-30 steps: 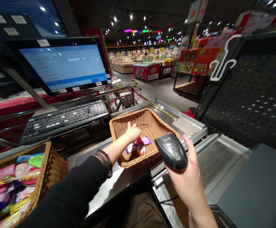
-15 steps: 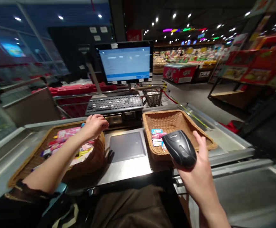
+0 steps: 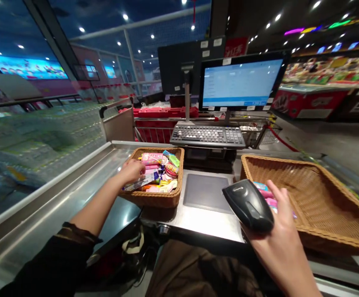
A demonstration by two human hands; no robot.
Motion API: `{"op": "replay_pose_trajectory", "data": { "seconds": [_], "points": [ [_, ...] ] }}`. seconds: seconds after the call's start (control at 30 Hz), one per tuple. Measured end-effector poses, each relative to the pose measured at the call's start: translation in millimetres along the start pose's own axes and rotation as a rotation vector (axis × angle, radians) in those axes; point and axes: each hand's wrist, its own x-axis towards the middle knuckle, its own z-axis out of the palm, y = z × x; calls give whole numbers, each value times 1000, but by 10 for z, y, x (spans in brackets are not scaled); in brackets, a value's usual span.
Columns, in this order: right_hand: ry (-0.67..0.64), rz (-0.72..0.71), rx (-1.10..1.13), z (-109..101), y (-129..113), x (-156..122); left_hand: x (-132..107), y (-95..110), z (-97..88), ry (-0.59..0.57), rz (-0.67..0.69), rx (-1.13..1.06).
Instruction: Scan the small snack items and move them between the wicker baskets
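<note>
My right hand grips a black handheld barcode scanner, held over the near left edge of the right wicker basket. Behind the scanner, a few small blue and pink packets lie in that basket. My left hand reaches in at the left side of another wicker basket, its fingers curled down among colourful snack packets. A long silver and purple packet lies just under the fingers; whether they pinch it is hidden. Pink packets and a green one fill the far part.
Between the baskets, a flat grey plate is set in the metal counter. Behind it stand a keyboard and a lit monitor. Beyond are a shopping cart and a red freezer.
The view has swung left. My left hand has moved from the inner edge of the left basket to its left side, down onto the packets. The scanner stays in my right hand.
</note>
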Motion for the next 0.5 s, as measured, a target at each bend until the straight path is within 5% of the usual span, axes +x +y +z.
{"op": "replay_pose_trajectory", "data": {
  "seconds": [0.2, 0.5],
  "points": [
    [-114, -81, 36, 197, -180, 17, -171, -68, 167, -199, -109, 8],
    [-173, -38, 97, 322, -398, 20, -240, -70, 303, -68, -13, -31]
  ]
}}
